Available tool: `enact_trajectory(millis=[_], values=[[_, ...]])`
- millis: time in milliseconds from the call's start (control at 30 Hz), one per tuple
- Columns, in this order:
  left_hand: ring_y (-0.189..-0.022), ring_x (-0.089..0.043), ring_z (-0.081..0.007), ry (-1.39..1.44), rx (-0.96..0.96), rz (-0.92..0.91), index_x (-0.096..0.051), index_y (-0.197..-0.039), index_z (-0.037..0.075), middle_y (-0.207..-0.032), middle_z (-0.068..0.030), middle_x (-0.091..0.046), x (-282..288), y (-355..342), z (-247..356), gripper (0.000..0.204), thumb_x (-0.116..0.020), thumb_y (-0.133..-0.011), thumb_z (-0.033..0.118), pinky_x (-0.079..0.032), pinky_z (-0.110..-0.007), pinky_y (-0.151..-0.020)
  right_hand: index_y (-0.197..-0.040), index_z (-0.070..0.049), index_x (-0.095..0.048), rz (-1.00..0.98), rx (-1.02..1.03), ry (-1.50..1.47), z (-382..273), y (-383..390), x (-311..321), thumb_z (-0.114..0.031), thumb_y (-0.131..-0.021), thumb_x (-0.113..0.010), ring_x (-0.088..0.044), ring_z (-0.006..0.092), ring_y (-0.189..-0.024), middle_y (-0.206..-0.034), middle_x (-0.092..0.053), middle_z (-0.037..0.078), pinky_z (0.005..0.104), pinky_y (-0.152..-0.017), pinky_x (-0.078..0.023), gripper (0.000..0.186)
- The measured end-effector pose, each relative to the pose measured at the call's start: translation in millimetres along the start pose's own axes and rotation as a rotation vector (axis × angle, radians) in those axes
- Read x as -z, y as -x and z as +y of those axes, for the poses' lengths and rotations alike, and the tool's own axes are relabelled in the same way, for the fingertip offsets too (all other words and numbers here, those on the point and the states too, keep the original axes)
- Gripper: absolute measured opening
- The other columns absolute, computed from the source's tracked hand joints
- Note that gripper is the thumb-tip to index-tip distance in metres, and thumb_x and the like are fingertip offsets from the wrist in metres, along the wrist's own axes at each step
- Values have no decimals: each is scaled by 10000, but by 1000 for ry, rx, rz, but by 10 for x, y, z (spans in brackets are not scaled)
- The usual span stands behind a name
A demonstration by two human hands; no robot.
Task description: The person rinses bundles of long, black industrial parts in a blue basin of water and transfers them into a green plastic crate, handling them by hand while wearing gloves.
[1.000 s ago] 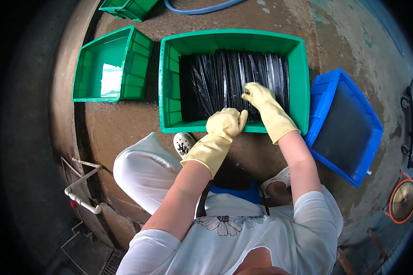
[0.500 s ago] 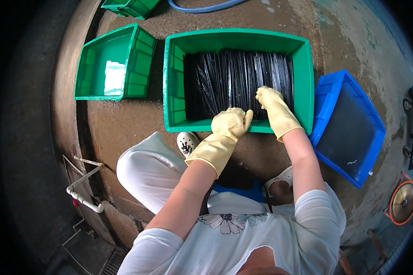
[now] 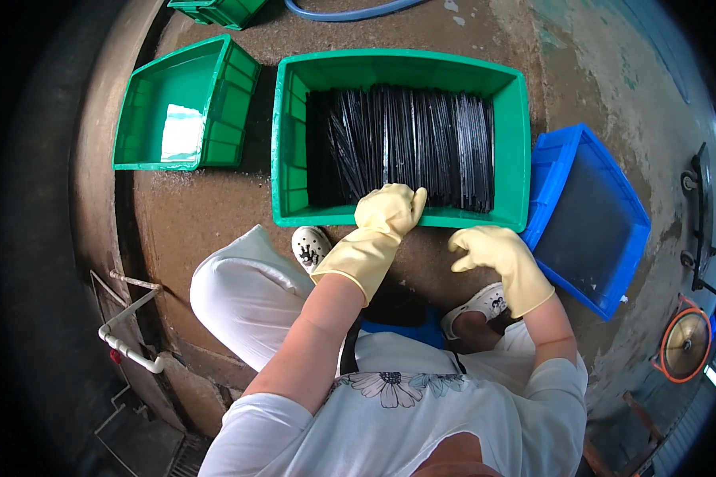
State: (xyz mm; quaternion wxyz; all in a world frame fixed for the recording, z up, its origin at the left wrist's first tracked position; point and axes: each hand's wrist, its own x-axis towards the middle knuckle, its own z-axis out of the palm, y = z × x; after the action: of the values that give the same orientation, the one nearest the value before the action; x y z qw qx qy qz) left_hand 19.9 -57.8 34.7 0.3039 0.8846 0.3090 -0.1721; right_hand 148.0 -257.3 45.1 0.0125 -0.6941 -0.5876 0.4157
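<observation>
A large green bin holds a layer of long, thin black strips, lying mostly side by side, with a few slanted at the left. My left hand, in a pale yellow rubber glove, is closed at the bin's near edge over the strips' ends. Its fingertips are hidden, so I cannot make out what they grip. In a matching glove, my right hand hovers outside the bin, just off its near right corner. Its fingers are curved and apart, with nothing visible in them.
To the left stands a smaller green bin with clear liquid in it. A blue bin with dark contents sits at the right. Another green bin and a blue hose lie at the far side. White pipes run at lower left.
My right hand has left the strips and come back over the near edge, toward my body, its fingers now apart. The left hand keeps its place at the rim. The whole view has shifted slightly.
</observation>
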Motion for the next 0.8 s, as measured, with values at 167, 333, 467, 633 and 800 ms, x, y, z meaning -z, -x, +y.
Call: enact_trajectory(millis=[167,333,467,633,800], values=[[-851,-716,-377,7,-34,55,-752,-788,61,-864,-195,-732,-34,9,-75,562,-462,-999,494,-570,-465,-809,-1130,-33,-734,32,-43,-1330,52,-496,491,-235,-916,-730,-680,125,-615,-901,-768,88,222,-556,-519,295],[-866,-715,-371,-2,-27,28,-748,-789,57,-875,-189,-735,-26,0,-14,561,-463,-993,495,-564,-462,-818,-1250,-21,-641,442,-224,-677,277,-1505,308,-132,-913,-725,-692,205,-882,-1059,-715,132,352,-765,-560,365],[-825,-716,-366,-14,-68,38,-746,-767,54,-844,-190,-731,-61,-37,8,575,-459,-980,505,-565,-466,-790,-1140,-69,-671,263,-362,-130,258,-1950,73,-134,-963,-608,-696,284,-1009,-1118,-717,121,375,-888,-560,199],[-824,-717,-364,-38,-59,67,-744,-763,43,-843,-193,-731,-133,-31,-114,600,-445,-980,516,-563,-463,-795,-1057,-109,-718,168,-311,-21,99,-2031,85,-157,-959,-563,-727,256,-978,-1097,-741,108,406,-849,-597,190],[-825,-717,-366,-31,-66,48,-742,-766,41,-849,-196,-729,-101,-18,-42,599,-445,-981,515,-563,-468,-793,-1022,-120,-727,188,-350,45,196,-2085,67,-215,-977,-545,-723,278,-983,-1084,-737,118,415,-850,-584,210]])
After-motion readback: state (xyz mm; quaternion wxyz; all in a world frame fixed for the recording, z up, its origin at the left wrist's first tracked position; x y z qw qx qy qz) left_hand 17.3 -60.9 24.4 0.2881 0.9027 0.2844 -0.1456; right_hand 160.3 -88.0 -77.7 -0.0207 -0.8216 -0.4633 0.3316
